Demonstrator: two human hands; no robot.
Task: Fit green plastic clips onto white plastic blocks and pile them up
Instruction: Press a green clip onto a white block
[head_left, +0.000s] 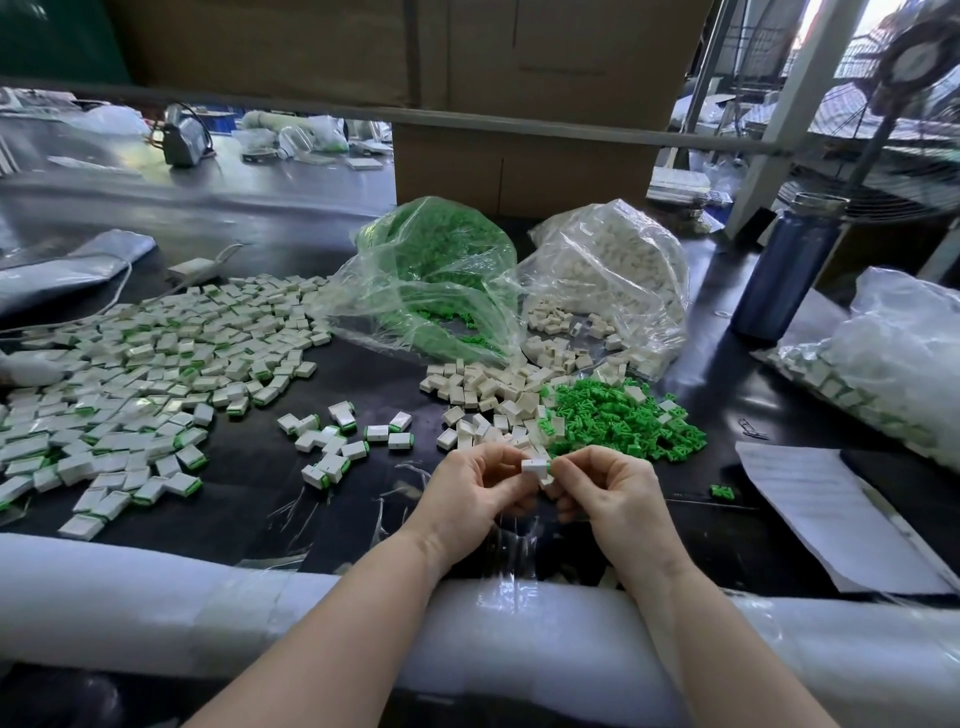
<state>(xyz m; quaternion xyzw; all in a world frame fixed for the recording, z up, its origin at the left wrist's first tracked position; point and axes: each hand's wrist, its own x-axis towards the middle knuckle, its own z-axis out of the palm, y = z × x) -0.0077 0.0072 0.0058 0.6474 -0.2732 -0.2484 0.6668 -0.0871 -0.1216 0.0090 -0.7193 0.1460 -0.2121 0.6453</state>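
A white block is pinched between the curled fingers of the left hand and the right hand, just below the loose green clips and bare blocks.

White block pinched between left hand and right hand, above dark table.

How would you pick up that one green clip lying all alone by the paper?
Pinch the lone green clip by its two long sides, coming straight down from above. It lies flat on the table with bare space around it, so fingers fit on both sides.
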